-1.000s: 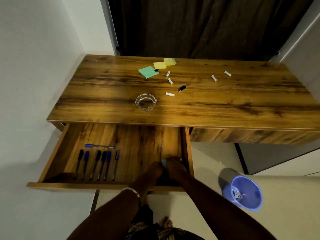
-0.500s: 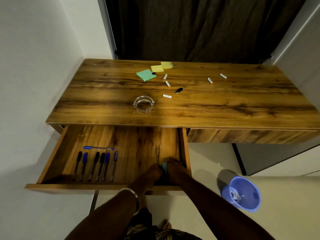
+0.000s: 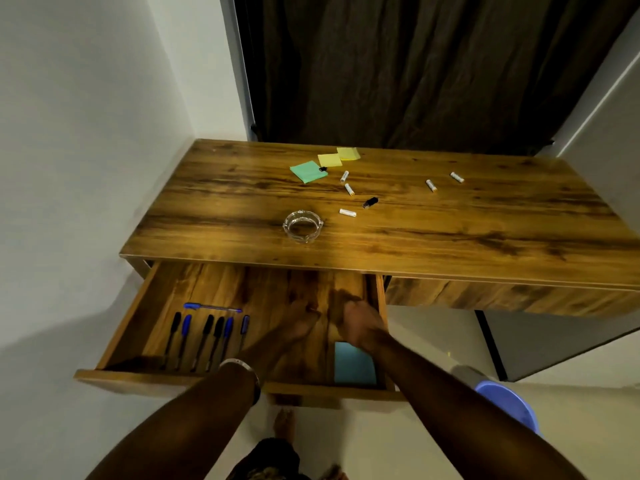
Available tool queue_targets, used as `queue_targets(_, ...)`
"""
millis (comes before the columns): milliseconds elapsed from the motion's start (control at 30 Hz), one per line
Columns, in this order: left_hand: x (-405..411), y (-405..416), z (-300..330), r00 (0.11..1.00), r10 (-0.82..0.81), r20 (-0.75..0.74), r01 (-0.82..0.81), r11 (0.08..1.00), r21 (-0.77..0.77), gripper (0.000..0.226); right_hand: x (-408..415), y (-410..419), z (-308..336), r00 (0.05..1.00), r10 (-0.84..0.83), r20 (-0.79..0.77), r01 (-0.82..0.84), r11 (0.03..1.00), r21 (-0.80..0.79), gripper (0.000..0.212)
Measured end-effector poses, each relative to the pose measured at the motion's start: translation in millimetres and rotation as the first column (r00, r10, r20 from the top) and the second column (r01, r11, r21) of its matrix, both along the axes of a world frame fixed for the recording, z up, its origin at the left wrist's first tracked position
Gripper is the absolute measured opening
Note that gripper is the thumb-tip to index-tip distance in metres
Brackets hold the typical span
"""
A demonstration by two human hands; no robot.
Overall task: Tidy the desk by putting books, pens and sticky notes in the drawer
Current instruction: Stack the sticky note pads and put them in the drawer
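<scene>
Sticky notes are in two places. A blue pad (image 3: pixel 354 362) lies flat in the drawer (image 3: pixel 214 282), in its front right corner. Three more lie on the counter (image 3: pixel 450 230), far behind the drawer: a green pad (image 3: pixel 305 171) and two yellow pads (image 3: pixel 329 160) in a row, side by side.

Both hands are over the drawer. The left hand (image 3: pixel 300 322) is near the middle of the drawer, with its grip spread and nothing in it. The right hand (image 3: pixel 360 325) is just behind the blue pad (it looks blurry), and I cannot tell if its grip is spread or pressed together.

Pens (image 3: pixel 207 336) lie side by side in the left part of the drawer, and one more blue pen (image 3: pixel 212 307) lies across behind them.

On the counter, a glass dish (image 3: pixel 302 225) sits behind the drawer. Little white tubes (image 3: pixel 347 212) are scattered behind the dish.
</scene>
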State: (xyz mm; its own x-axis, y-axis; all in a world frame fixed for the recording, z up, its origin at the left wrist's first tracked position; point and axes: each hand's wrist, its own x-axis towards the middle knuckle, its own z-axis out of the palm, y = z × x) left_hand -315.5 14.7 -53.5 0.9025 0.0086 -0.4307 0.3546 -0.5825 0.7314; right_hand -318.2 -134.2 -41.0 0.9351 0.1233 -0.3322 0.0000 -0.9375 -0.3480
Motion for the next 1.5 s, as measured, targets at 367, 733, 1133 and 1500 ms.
queue_targets(367, 120.9, 66.1, 53.6, 0.985, 0.106, 0.136, -0.095, 0.992, -0.089, 0.006, 111.2, 19.9, 84.0, 0.980, -0.065, 0.186, 0.062, 0.998, 0.023, 0.044)
queue_targets(733, 262.0, 117.0, 99.5, 0.984, 0.146, 0.105, -0.099, 0.927, -0.361, 0.022, 251.8, 72.5, 119.3, 0.961, -0.187, 0.206, 0.175, 0.982, 0.075, 0.035)
queue_targets(1133, 399.4, 120.1, 62.5, 0.995, 0.095, 0.028, -0.081, 0.940, -0.330, 0.013, 360.2, 94.5, 76.1, 0.959, -0.258, 0.117, 0.243, 0.961, 0.131, 0.047)
queue_targets(1500, 479.5, 92.0, 26.8, 0.997, 0.042, 0.071, -0.029, 0.986, -0.167, 0.025, 433.2, 86.3, 29.1, 0.946, -0.304, 0.115, 0.271, 0.933, 0.238, 0.051)
